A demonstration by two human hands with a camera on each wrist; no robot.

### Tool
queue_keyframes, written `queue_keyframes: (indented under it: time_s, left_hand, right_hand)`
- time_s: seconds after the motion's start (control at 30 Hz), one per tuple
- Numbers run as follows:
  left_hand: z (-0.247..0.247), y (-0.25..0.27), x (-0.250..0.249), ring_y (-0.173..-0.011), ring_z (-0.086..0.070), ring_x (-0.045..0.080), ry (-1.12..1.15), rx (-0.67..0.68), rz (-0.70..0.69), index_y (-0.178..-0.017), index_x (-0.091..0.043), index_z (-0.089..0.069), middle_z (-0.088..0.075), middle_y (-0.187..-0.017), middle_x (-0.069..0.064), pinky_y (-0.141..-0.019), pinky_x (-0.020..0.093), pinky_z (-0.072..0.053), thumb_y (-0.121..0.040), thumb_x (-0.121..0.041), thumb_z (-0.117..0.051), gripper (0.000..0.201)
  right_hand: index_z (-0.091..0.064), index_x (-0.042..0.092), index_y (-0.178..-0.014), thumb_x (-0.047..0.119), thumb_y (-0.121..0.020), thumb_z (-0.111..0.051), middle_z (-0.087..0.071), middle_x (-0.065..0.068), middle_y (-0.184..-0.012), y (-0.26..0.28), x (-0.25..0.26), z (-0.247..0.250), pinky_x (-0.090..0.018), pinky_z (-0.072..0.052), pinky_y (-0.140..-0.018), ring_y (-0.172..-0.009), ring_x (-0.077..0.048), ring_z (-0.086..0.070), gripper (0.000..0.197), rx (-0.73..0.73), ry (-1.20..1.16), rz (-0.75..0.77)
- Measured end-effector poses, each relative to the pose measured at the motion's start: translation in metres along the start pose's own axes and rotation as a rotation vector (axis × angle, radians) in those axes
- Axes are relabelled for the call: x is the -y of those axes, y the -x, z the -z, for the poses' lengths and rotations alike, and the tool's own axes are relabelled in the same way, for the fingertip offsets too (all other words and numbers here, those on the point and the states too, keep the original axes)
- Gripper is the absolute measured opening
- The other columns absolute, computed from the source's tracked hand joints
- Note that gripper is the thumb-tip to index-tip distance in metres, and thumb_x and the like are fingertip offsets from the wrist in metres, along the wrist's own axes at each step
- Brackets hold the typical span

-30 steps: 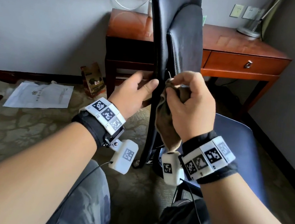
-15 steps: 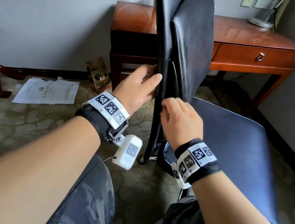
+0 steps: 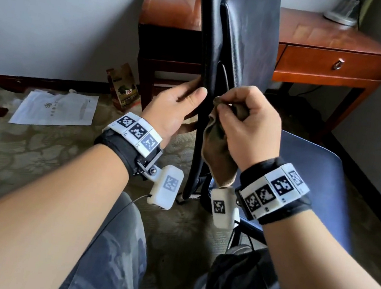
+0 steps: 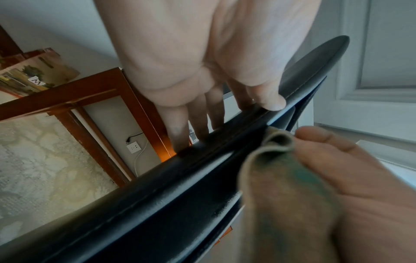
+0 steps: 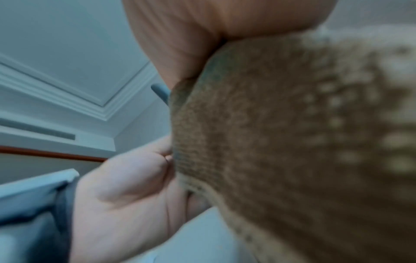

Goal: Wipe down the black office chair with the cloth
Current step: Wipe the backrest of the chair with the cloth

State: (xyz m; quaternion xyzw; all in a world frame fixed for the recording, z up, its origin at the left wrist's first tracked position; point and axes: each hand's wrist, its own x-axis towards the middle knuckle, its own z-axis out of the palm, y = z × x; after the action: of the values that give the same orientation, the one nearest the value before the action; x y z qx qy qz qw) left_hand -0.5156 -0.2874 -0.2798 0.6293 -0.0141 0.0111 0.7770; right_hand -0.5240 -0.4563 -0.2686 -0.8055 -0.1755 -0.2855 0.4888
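The black office chair's backrest [image 3: 224, 40] stands edge-on in the middle of the head view, with its seat [image 3: 312, 183] to the right. My left hand [image 3: 194, 98] grips the backrest's near edge, thumb on my side and fingers behind it. In the left wrist view the thumb [image 4: 270, 101] lies on the black edge [image 4: 180, 186]. My right hand [image 3: 246, 127] holds a bunched brown cloth [image 3: 217, 152] against the backrest's right side, just right of the left thumb. The cloth [image 5: 292, 142] fills most of the right wrist view, and the cloth [image 4: 281, 178] also shows in the left wrist view.
A wooden desk [image 3: 327, 60] with a drawer stands behind the chair, a lamp base [image 3: 339, 16] on its top. A white paper sheet [image 3: 54, 108] and a small printed box [image 3: 124, 88] lie on the patterned carpet at the left. A grey wall runs along the right.
My right hand has come back up the backrest's edge from its lower position half a second ago, and the cloth shows again. The left hand keeps its hold on the edge.
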Motion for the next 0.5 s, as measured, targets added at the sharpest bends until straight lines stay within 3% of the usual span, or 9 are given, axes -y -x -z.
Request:
queue_keyframes:
  time_s: [0.07,0.17,0.27,0.37,0.43,0.5]
  left_hand:
    - [0.002,-0.001,0.000,-0.121,-0.069,0.023,-0.007,0.003,-0.013,-0.142,-0.025,-0.064,-0.072,-0.133,0.004,-0.089,0.036,-0.060,-0.104,-0.035,-0.064,0.039]
    - [0.005,-0.003,0.003,-0.129,-0.066,0.027,-0.016,0.001,-0.037,-0.143,-0.024,-0.063,-0.071,-0.135,0.004,-0.106,0.049,-0.055,-0.104,-0.038,-0.065,0.041]
    - [0.005,-0.003,0.003,-0.130,-0.064,0.030,0.005,0.035,-0.018,-0.144,-0.023,-0.061,-0.070,-0.137,0.006,-0.104,0.048,-0.057,-0.106,-0.034,-0.060,0.039]
    - [0.005,-0.002,0.004,-0.132,-0.064,0.022,0.015,0.063,-0.009,-0.150,-0.023,-0.055,-0.068,-0.141,0.002,-0.106,0.047,-0.056,-0.109,-0.030,-0.056,0.042]
    - [0.005,-0.002,0.004,-0.132,-0.064,0.017,0.039,0.061,-0.008,-0.153,-0.022,-0.051,-0.067,-0.142,0.000,-0.103,0.039,-0.057,-0.110,-0.026,-0.053,0.043]
    - [0.003,-0.001,0.007,-0.130,-0.064,0.015,0.059,0.055,-0.004,-0.154,-0.022,-0.050,-0.068,-0.142,-0.001,-0.101,0.033,-0.058,-0.110,-0.024,-0.053,0.044]
  right_hand:
    - [-0.070,0.021,-0.095,0.014,-0.088,-0.069,-0.070,0.011,-0.089,0.002,-0.005,-0.010,-0.034,-0.055,-0.078,-0.086,-0.007,-0.066,0.010,0.002,0.113,0.075]
    - [-0.067,0.020,-0.096,0.019,-0.093,-0.061,-0.065,0.005,-0.088,0.009,-0.014,-0.021,-0.041,-0.053,-0.064,-0.082,-0.021,-0.063,0.007,0.009,0.318,0.203]
    - [-0.067,0.020,-0.096,0.019,-0.095,-0.060,-0.061,0.004,-0.085,0.023,-0.028,-0.027,-0.041,-0.050,-0.057,-0.077,-0.025,-0.059,0.007,0.022,0.411,0.240]
    - [-0.068,0.021,-0.096,0.018,-0.094,-0.061,-0.060,0.005,-0.084,0.041,-0.043,-0.032,-0.039,-0.050,-0.054,-0.075,-0.025,-0.057,0.008,0.100,0.486,0.212]
    - [-0.068,0.023,-0.096,0.018,-0.092,-0.062,-0.063,0.006,-0.086,0.046,-0.048,-0.033,-0.040,-0.053,-0.056,-0.076,-0.024,-0.059,0.008,0.180,0.492,0.165]
    - [-0.068,0.027,-0.093,0.019,-0.089,-0.066,-0.067,0.009,-0.086,0.042,-0.044,-0.029,-0.037,-0.055,-0.066,-0.078,-0.017,-0.063,0.009,0.181,0.394,0.064]
